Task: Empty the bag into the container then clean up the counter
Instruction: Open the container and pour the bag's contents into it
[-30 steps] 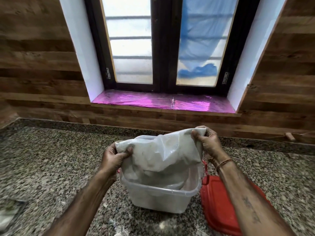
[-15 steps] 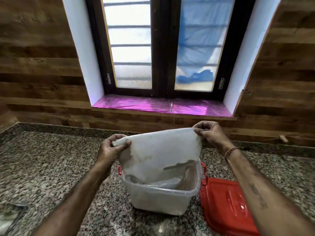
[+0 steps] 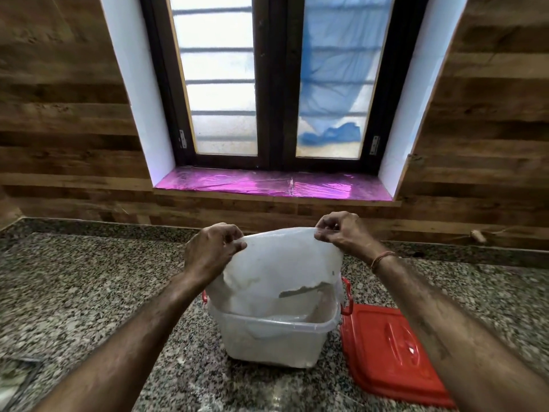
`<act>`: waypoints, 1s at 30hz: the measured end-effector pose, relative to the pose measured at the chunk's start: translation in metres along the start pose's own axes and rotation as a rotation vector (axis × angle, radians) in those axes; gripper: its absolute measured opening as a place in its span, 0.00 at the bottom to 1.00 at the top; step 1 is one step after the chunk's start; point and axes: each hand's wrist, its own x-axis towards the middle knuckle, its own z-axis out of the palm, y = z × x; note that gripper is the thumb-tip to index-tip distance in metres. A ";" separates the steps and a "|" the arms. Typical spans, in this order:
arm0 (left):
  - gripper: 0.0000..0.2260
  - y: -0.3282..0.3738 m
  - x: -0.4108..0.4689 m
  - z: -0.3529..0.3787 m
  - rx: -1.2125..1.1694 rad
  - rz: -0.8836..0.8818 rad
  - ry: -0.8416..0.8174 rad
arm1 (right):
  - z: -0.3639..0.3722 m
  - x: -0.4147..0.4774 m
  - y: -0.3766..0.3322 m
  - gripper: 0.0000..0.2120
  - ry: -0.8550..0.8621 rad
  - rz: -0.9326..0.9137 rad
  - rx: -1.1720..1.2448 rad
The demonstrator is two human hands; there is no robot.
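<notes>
Right now the plastic bag (image 3: 279, 269) hangs btwn both hands over the clear container (image 3: 267, 343), w/ its lower end dropped inside the rim. The left hand (image 3: 212, 251) pinches one top corner, thumb against curled fingers. The right hand (image 3: 344, 233) pinches the other corner the same way. So the grip line runs left-right along the bag's top edge, and the rest of the bag lies straight below it, long axis approx vertical, pointing into the box. The right hand sits a bit higher and farther back. The left is nearer the container's left side. The film looks slack and mostly flat, w/ pale residue clinging inside, so prob little is left in it. What's in the container I can't tell.

Judgement: the coming move is a shake or a lift straight up, which keeps the lower end over the opening. Overhead is open, and the window (image 3: 267, 84) is well behind. The right side is tighter. The red lid (image 3: 389, 352) lies flat on the granite counter (image 3: 74, 292) just beside the container, under the right forearm. A red latch (image 3: 347, 295) sticks up at that rim, close to the bag's edge. There's more room on the left, where the nearest thing is a blurred flat item (image 3: 15, 379) at the bottom-left corner, well apart.
</notes>
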 end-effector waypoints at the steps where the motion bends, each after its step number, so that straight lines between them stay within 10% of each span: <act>1: 0.08 0.004 0.001 0.002 0.031 0.028 -0.011 | 0.003 0.000 -0.002 0.08 0.019 -0.006 -0.038; 14: 0.11 0.062 0.016 0.032 0.012 0.093 -0.010 | -0.005 0.009 -0.024 0.03 0.036 -0.104 0.106; 20: 0.09 0.030 0.033 0.026 -0.431 -0.113 -0.124 | -0.022 -0.027 0.013 0.12 -0.157 0.020 0.699; 30: 0.14 0.015 0.046 0.009 -0.735 -0.155 -0.268 | 0.031 -0.048 0.032 0.19 -0.176 0.034 0.710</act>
